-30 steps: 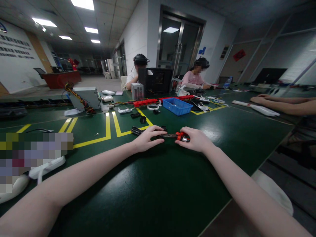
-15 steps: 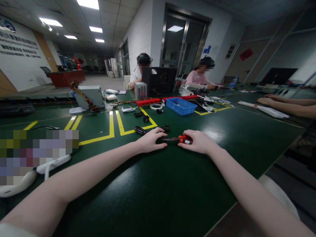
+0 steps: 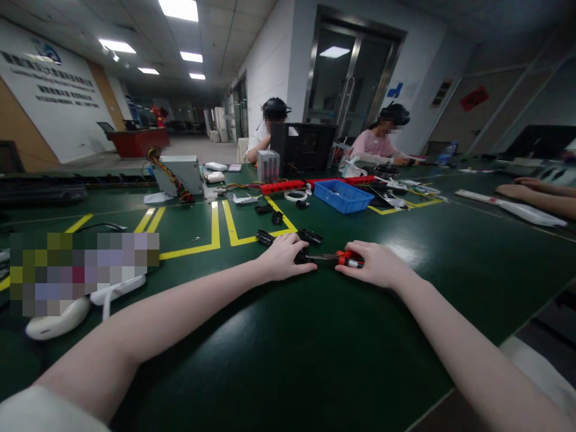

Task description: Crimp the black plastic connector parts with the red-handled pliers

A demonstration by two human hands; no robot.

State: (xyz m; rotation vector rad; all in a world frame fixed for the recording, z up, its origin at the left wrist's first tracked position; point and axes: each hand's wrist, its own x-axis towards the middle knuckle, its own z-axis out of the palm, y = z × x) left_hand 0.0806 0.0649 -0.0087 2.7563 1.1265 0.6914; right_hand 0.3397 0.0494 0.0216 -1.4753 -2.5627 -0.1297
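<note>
My right hand [image 3: 375, 262] is closed round the red handles of a pair of needle-nose pliers [image 3: 324, 257], whose jaws point left. Their tip meets a small black part [image 3: 302, 257] that my left hand [image 3: 284, 258] holds between thumb and fingers. Most of that part is hidden by the hand, so its kind cannot be made out. Just beyond my left hand lie two black ribbed pieces, one [image 3: 264, 237] to the left and one [image 3: 310, 236] to the right. Farther back are smaller black pieces [image 3: 276, 217] near a yellow tape line.
Behind the hands stand a blue bin [image 3: 344, 198], a white ring [image 3: 296, 196], a red power strip [image 3: 283, 186] and a metal power supply [image 3: 180, 177] with cables. A white cord [image 3: 107, 306] lies left. Two people sit across the table; another person's arms [image 3: 540, 193] rest at right.
The whole view has shifted, with the scene sliding right in the picture. Both hands keep their holds, the plier jaws still at the black part.
</note>
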